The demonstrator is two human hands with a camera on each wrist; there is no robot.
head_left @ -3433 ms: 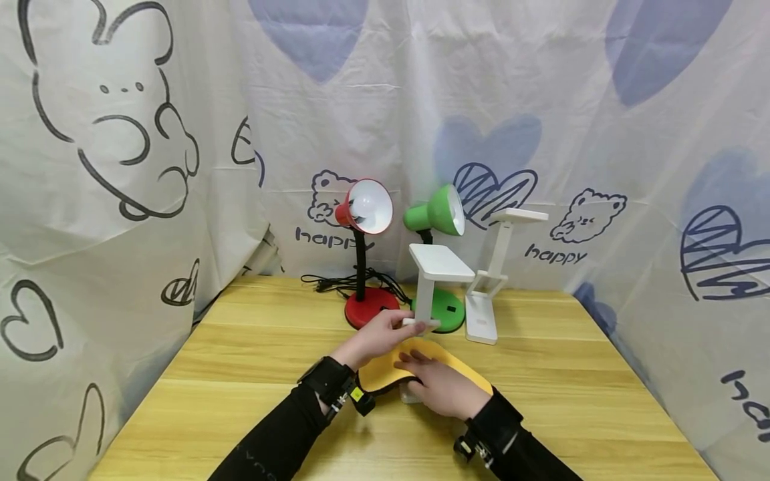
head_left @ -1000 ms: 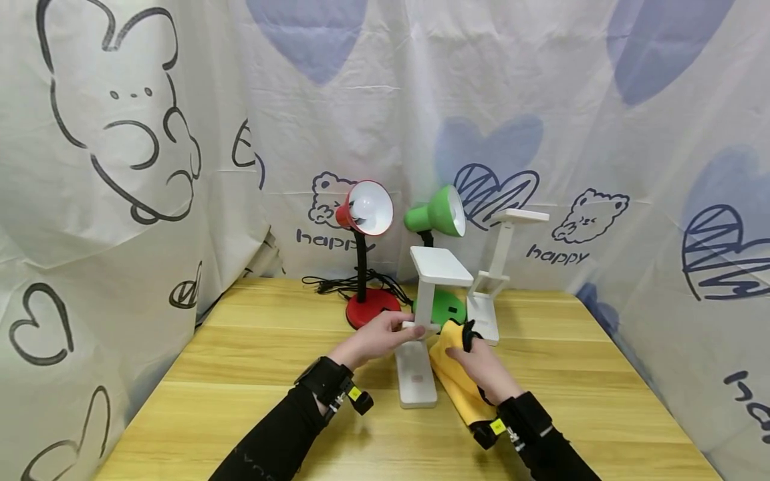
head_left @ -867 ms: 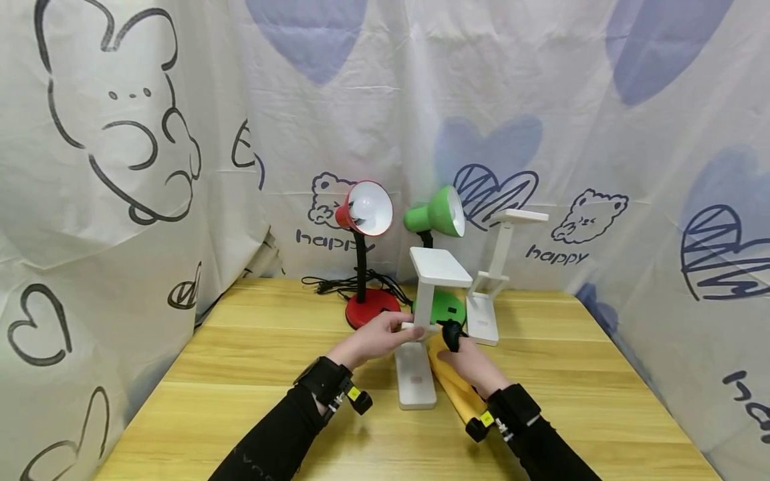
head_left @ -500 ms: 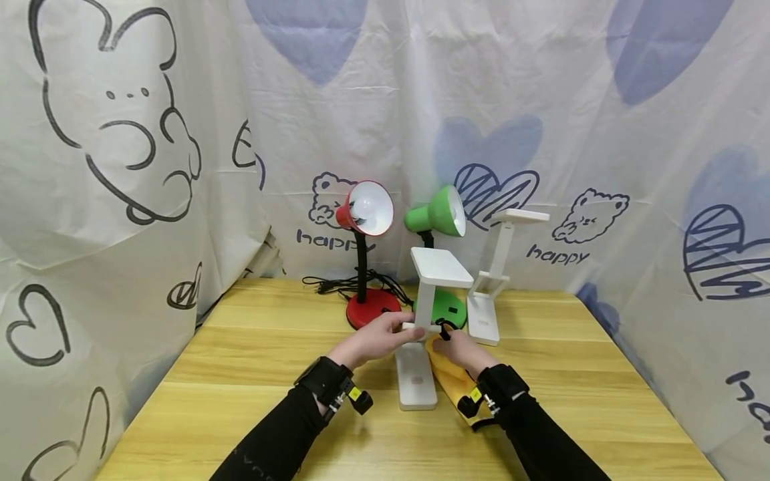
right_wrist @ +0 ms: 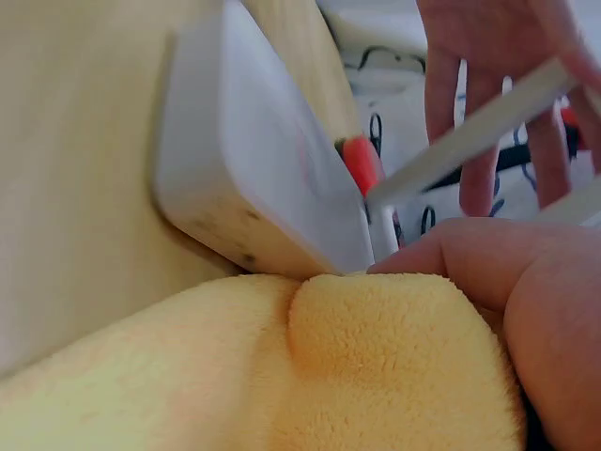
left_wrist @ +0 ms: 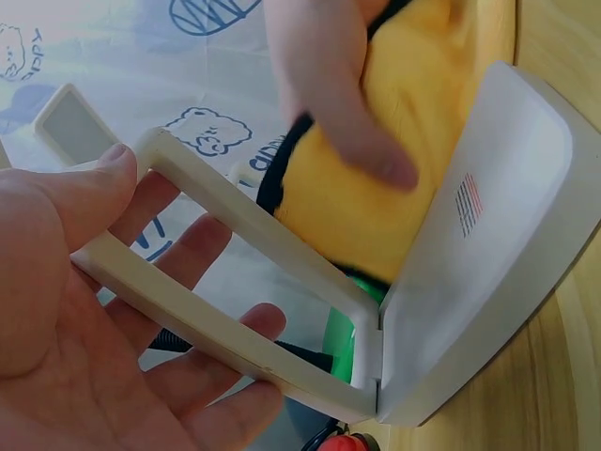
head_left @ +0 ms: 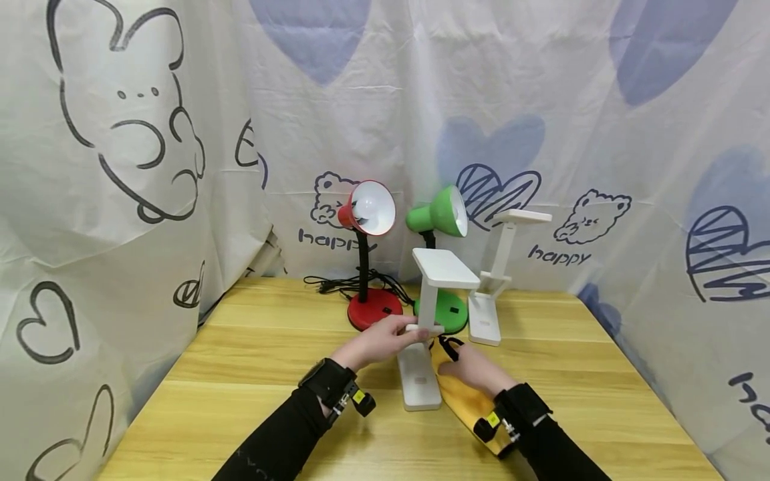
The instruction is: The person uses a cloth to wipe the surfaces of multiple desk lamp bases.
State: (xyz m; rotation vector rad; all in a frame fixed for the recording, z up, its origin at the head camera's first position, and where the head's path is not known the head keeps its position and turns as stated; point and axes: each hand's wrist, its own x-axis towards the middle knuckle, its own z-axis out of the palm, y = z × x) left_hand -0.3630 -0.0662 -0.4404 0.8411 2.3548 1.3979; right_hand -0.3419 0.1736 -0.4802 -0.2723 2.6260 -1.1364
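Observation:
My left hand [head_left: 375,344] holds the white folding desk lamp [head_left: 419,384] at its upright arm. In the left wrist view, the thumb lies on one side of the lamp's open frame [left_wrist: 254,230] and the fingers reach behind it. My right hand [head_left: 475,369] grips a yellow cloth [head_left: 466,401] with black edging, to the right of the lamp's base. The right wrist view shows the fluffy cloth [right_wrist: 376,357] against the side of the white base [right_wrist: 282,141]. Part of the right hand's fingers is hidden by the cloth.
Behind stand a red desk lamp [head_left: 373,307], a green desk lamp [head_left: 442,217] and a second white folding lamp [head_left: 483,321]. Black cords [head_left: 337,284] lie by the red one. A printed curtain [head_left: 601,133] hangs around the wooden table [head_left: 271,347].
The cloth was spread over the lamp's base under my right hand; now it is bunched along the base's right side. Lately that hand has slid slightly towards me. The left hand keeps its hold.

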